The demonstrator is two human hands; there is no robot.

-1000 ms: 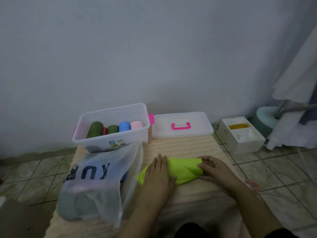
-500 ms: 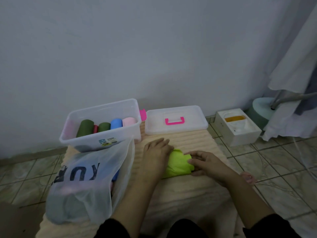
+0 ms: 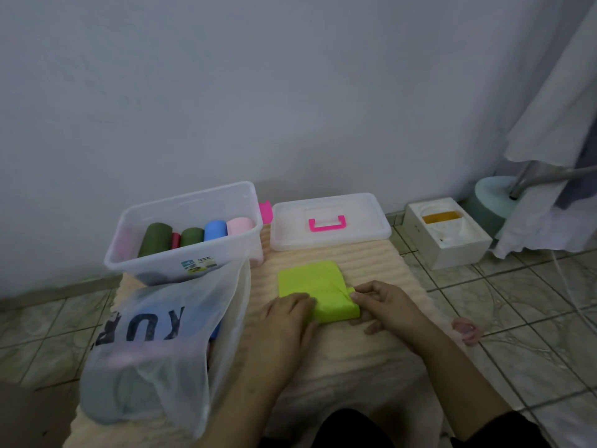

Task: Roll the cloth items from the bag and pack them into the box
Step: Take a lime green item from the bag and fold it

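— Two hands on it? 
— Yes. Left hand (image 3: 287,313) lies flat on the folded lime-green cloth (image 3: 315,287); right hand (image 3: 386,305) pinches its near right edge, on the ribbed cream mat (image 3: 371,354).
— Room? 
— Bare mat towards the clear plastic box (image 3: 184,240) holding rolls.
— Writing? 
— "KUR", mirrored, on the translucent plastic bag (image 3: 161,347).

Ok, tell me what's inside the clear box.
The clear box holds a row of rolled cloths: two dark green rolls, a blue roll, a pink roll and a sliver of red. The bag hides its lower front.
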